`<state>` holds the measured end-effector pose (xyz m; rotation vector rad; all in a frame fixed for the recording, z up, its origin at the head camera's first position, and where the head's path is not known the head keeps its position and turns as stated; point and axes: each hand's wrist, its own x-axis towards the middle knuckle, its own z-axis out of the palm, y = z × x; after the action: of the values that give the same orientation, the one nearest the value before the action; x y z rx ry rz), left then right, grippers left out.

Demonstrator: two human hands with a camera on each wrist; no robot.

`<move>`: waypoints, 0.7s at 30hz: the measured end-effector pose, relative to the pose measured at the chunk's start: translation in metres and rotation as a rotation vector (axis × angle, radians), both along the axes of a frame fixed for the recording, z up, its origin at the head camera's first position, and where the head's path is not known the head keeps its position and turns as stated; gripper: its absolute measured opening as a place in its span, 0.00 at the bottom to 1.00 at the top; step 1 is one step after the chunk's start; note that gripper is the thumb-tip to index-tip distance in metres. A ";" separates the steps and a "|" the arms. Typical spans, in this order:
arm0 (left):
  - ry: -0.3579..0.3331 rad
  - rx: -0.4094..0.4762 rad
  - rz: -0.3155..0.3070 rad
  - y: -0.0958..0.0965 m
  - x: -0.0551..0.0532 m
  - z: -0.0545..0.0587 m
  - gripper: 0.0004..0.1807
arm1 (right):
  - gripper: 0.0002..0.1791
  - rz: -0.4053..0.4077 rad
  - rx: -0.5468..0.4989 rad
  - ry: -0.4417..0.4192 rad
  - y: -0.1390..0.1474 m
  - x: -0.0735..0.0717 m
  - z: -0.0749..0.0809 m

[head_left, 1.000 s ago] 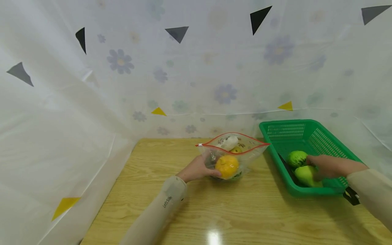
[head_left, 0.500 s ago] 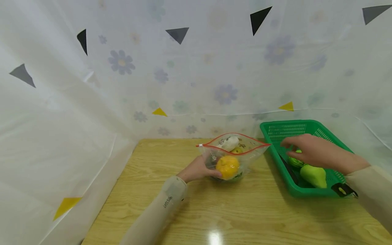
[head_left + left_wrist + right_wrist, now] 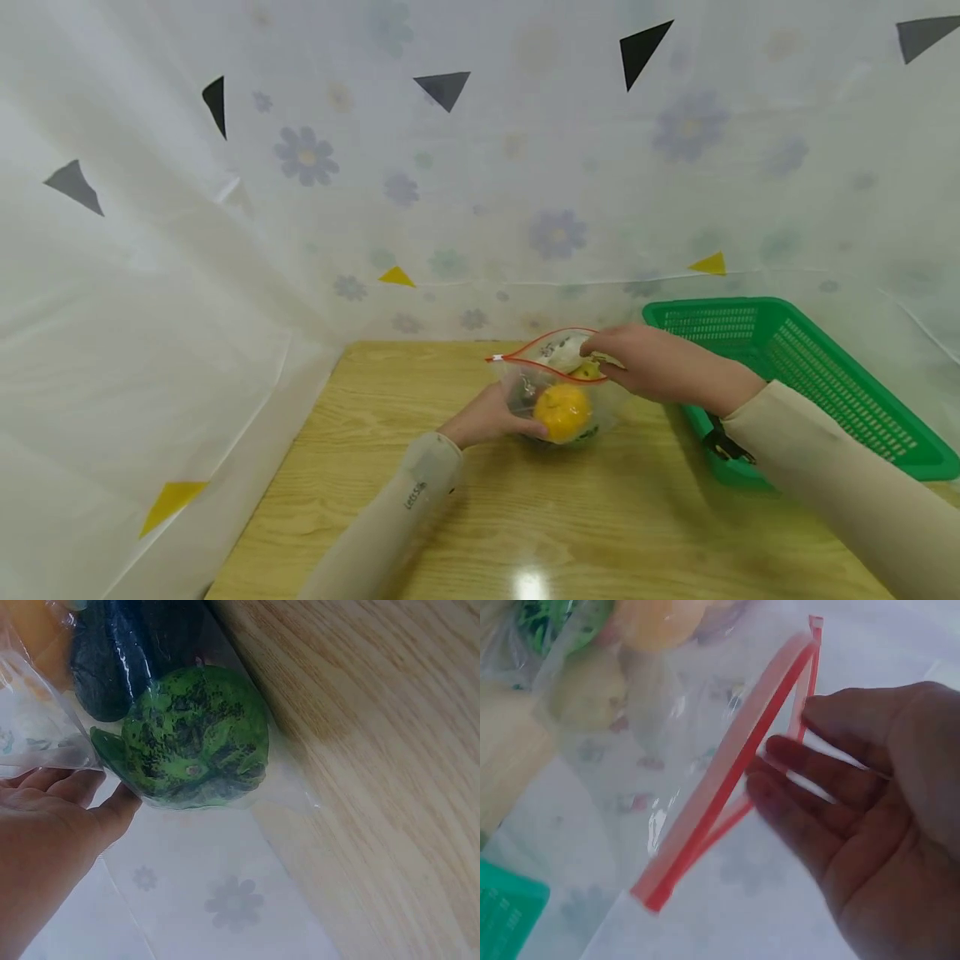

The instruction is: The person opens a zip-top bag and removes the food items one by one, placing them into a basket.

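A clear zip bag (image 3: 517, 385) with a red-edged mouth stands on the table, its mouth spread. Inside are a yellow pumpkin (image 3: 562, 412), a pale white item (image 3: 562, 354), and, in the left wrist view, a round green item with dark patches (image 3: 199, 735) beside a dark elongated one (image 3: 101, 667). My left hand (image 3: 491, 417) holds the bag's left side, thumb in front and fingers behind. My right hand (image 3: 652, 362) is at the bag's mouth. In the right wrist view its loosely bent fingers (image 3: 791, 810) reach the red zip edge (image 3: 727, 787), with nothing visible in them.
A green basket (image 3: 847, 358) stands on the right of the wooden table (image 3: 420, 533). My right forearm hides part of its inside. A black item (image 3: 723, 442) sticks out at its front rim. White patterned sheeting (image 3: 480, 183) hangs behind and at the left.
My right hand let go of a green pear-shaped item in the basket, lifted, and moved left to the bag's mouth. My left hand stayed on the bag.
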<state>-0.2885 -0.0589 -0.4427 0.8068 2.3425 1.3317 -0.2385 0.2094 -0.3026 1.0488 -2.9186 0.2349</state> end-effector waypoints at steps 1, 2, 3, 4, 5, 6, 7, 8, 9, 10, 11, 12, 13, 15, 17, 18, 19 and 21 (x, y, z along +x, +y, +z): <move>0.002 -0.005 0.002 0.000 0.000 0.000 0.47 | 0.16 -0.013 0.013 -0.018 -0.004 -0.003 -0.002; 0.008 -0.010 0.003 0.000 0.000 0.000 0.47 | 0.17 -0.031 0.031 -0.033 -0.008 -0.005 -0.004; 0.013 -0.008 0.002 0.000 0.000 -0.001 0.46 | 0.18 -0.047 0.048 -0.045 -0.011 -0.007 -0.005; 0.015 -0.003 -0.001 0.001 -0.001 -0.001 0.45 | 0.19 -0.062 0.070 -0.051 -0.015 -0.010 -0.007; 0.018 -0.003 0.000 0.001 0.000 -0.001 0.45 | 0.21 -0.076 0.084 -0.054 -0.018 -0.012 -0.009; 0.027 -0.005 0.001 0.001 0.000 -0.001 0.45 | 0.23 -0.088 0.098 -0.058 -0.021 -0.014 -0.011; 0.035 -0.006 0.000 0.001 0.000 -0.001 0.45 | 0.25 -0.093 0.114 -0.058 -0.023 -0.016 -0.014; 0.041 -0.006 -0.001 0.001 0.000 -0.001 0.45 | 0.27 -0.098 0.125 -0.055 -0.025 -0.018 -0.016; 0.046 -0.006 -0.002 0.001 0.000 -0.001 0.45 | 0.28 -0.098 0.134 -0.052 -0.027 -0.019 -0.018; 0.047 -0.006 -0.001 0.001 0.000 -0.001 0.46 | 0.30 -0.098 0.144 -0.050 -0.028 -0.021 -0.020; 0.048 -0.012 0.003 0.001 0.001 0.000 0.48 | 0.32 -0.099 0.149 -0.052 -0.030 -0.023 -0.021; 0.047 -0.015 0.004 0.001 0.001 0.000 0.50 | 0.33 -0.096 0.158 -0.052 -0.030 -0.025 -0.023; 0.039 -0.015 0.006 0.001 0.001 0.000 0.51 | 0.34 -0.092 0.165 -0.052 -0.031 -0.027 -0.025; 0.030 -0.025 0.015 0.000 0.001 -0.001 0.55 | 0.35 -0.095 0.173 -0.055 -0.031 -0.031 -0.029; 0.022 -0.029 0.017 -0.001 0.001 -0.002 0.57 | 0.36 -0.103 0.176 -0.055 -0.032 -0.036 -0.033; 0.020 -0.031 0.018 -0.001 0.001 -0.002 0.57 | 0.36 -0.099 0.184 -0.044 -0.032 -0.037 -0.034; 0.022 -0.036 0.017 -0.001 0.000 -0.002 0.57 | 0.36 -0.102 0.185 -0.039 -0.032 -0.039 -0.034; 0.030 -0.047 0.020 -0.001 -0.001 -0.003 0.58 | 0.36 -0.109 0.184 -0.026 -0.033 -0.042 -0.035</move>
<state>-0.2896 -0.0597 -0.4457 0.7966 2.4016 1.2764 -0.2807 0.1765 -0.3378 0.9076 -3.0570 -0.0247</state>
